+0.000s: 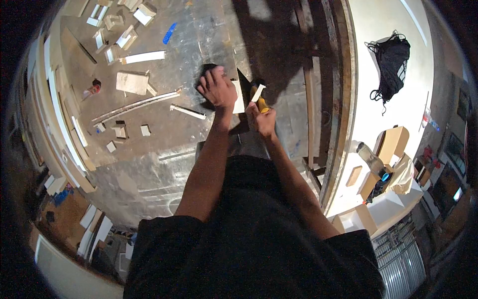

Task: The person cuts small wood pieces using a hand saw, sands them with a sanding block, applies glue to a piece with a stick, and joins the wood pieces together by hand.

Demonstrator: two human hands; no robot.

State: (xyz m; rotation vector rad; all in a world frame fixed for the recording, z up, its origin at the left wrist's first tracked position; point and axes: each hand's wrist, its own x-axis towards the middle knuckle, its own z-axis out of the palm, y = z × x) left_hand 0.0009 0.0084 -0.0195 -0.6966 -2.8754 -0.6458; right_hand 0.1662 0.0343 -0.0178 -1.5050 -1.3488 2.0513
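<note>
My left hand (218, 90) lies palm down with its fingers apart. Its thumb side is beside a pale wooden board (238, 97), and dark shadow surrounds the fingertips. To the right, my right hand (264, 121) is closed round the yellow handle of a handsaw (262, 103). The saw's dark, pointed blade reaches up and left past the board. A short pale strip (258, 92) shows just above my right fingers, across the handle; whether they hold it too, I cannot tell.
Wooden offcuts (132, 83) and small blocks (119, 130) lie scattered at the left. A blue object (170, 33) is near the top. Long timbers (343, 99) run down the right, beside a white surface bearing black straps or cloth (391, 67) and cardboard boxes (392, 143).
</note>
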